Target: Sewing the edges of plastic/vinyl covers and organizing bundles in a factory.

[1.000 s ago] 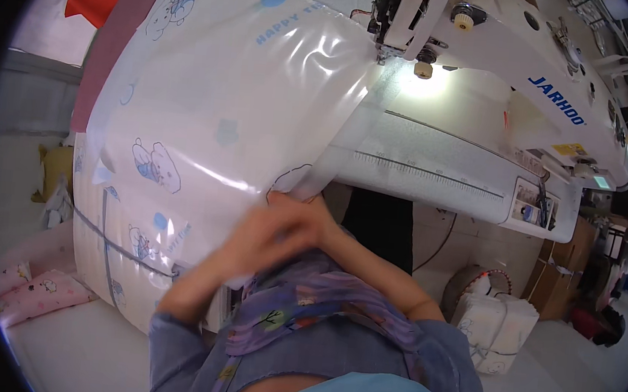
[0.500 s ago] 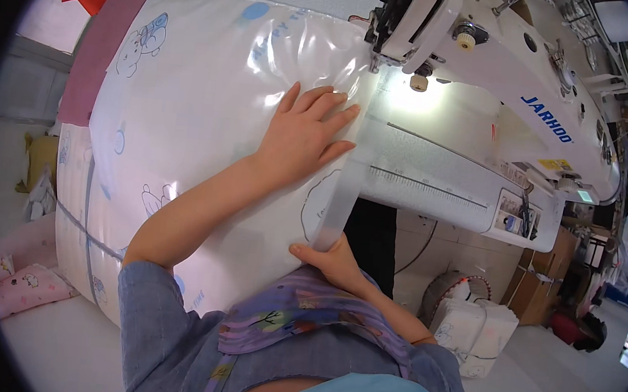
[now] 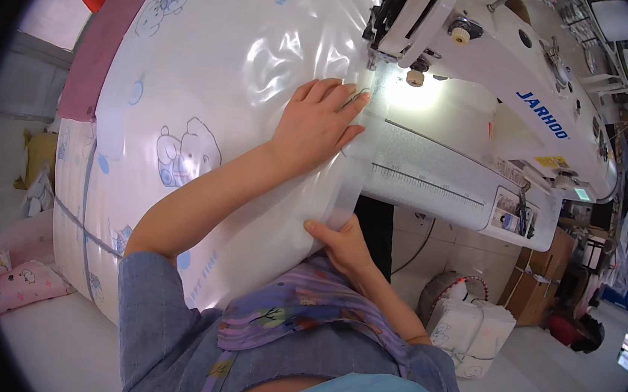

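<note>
Left hand (image 3: 319, 125) lies flat, fingers spread, pressing the clear printed plastic cover (image 3: 211, 88) just beside the sewing machine's needle head (image 3: 400, 19); right hand (image 3: 343, 246) pinches its folded edge below. The seam looks barely begun, with most of the edge unstitched.

The left hand (image 3: 319, 125) is held palm down and flat, with the fingers (image 3: 339, 96) stretched out close together and the thumb spread slightly to the side. The left forearm is bare and extended forward from a bent elbow, where a grey-blue sleeve is pushed up. The right hand (image 3: 343, 244) is kept lower and nearer the body, below the left hand, with the fingers curled under and the thumb laid on top. The right forearm is drawn in close to the torso.
</note>
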Demonstrator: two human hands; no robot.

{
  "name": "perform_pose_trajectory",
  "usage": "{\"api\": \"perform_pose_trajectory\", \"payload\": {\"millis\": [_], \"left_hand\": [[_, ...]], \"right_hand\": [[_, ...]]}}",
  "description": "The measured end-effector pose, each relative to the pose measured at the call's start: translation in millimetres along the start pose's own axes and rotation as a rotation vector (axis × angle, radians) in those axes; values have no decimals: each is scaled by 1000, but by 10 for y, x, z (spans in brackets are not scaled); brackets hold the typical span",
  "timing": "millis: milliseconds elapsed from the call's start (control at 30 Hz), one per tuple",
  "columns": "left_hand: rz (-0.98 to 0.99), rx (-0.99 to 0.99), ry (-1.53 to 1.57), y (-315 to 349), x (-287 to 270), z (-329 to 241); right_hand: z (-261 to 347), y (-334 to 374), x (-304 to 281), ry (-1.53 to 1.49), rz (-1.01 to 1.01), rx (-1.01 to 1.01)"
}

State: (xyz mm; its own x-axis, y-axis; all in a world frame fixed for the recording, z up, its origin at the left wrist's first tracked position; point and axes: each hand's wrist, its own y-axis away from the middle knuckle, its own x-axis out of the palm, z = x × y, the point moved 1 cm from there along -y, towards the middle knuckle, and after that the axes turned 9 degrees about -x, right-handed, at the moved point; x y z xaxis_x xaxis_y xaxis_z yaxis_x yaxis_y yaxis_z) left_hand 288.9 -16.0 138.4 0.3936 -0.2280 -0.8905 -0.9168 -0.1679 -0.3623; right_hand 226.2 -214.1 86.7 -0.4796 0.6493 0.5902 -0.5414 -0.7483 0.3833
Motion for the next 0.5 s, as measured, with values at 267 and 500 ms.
{"api": "perform_pose_trajectory", "payload": {"millis": [267, 500], "left_hand": [[-26, -104, 519, 476, -276, 124], [-1096, -1417, 470, 3134, -731, 913]], "right_hand": [[64, 222, 159, 164, -1, -97], [21, 463, 181, 177, 1, -13]]}}
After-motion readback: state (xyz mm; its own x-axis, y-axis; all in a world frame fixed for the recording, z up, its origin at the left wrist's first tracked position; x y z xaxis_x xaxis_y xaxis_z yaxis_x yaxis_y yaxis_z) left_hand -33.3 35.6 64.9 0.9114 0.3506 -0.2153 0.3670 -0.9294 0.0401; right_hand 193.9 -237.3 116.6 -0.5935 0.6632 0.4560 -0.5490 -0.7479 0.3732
